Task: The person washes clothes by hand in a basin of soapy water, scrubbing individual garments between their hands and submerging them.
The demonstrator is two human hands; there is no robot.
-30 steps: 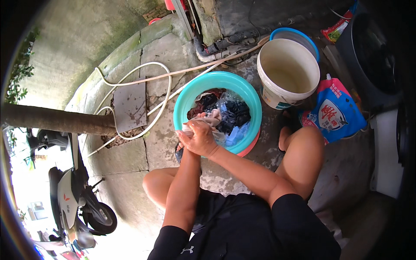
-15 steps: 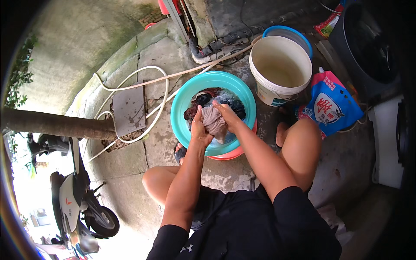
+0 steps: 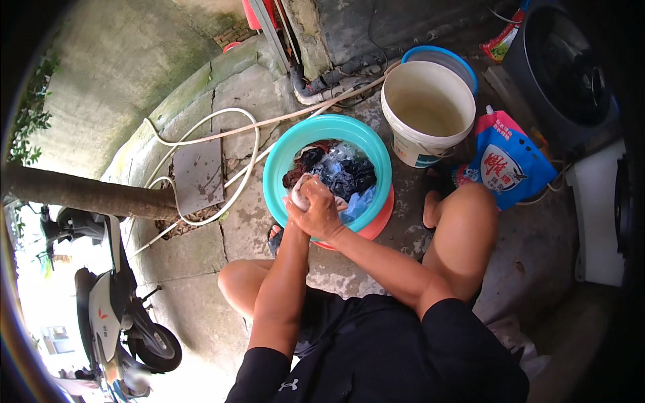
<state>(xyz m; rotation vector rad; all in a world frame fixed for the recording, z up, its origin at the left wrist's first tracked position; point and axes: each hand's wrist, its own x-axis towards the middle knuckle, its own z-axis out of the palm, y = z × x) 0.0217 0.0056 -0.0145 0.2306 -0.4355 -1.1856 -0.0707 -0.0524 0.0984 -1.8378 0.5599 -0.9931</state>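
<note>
Over the near side of a turquoise basin (image 3: 274, 161), my two hands press together around a bunched beige cloth (image 3: 302, 191). My right hand (image 3: 321, 213) lies across the front, its fingers closed on the cloth. Mostly hidden behind it, my left hand (image 3: 293, 207) grips the same cloth from the left. Dark wet clothes (image 3: 353, 176) sit in sudsy water in the basin, with a light blue cloth (image 3: 361, 203) at the near right. Beneath the basin, part of a red-orange base (image 3: 384, 218) shows.
A white bucket (image 3: 411, 127) with some liquid stands to the right, a blue-rimmed tub (image 3: 443, 54) behind it. Beside my right knee lies a blue and pink detergent pouch (image 3: 507, 168). A pale hose (image 3: 252, 158) loops on the left; a dark tub (image 3: 521, 80) stands far right.
My hands have moved left and nearer, and my right hand has turned across my left. The cloth is bunched tighter, uncovering more of the clothes in the basin.
</note>
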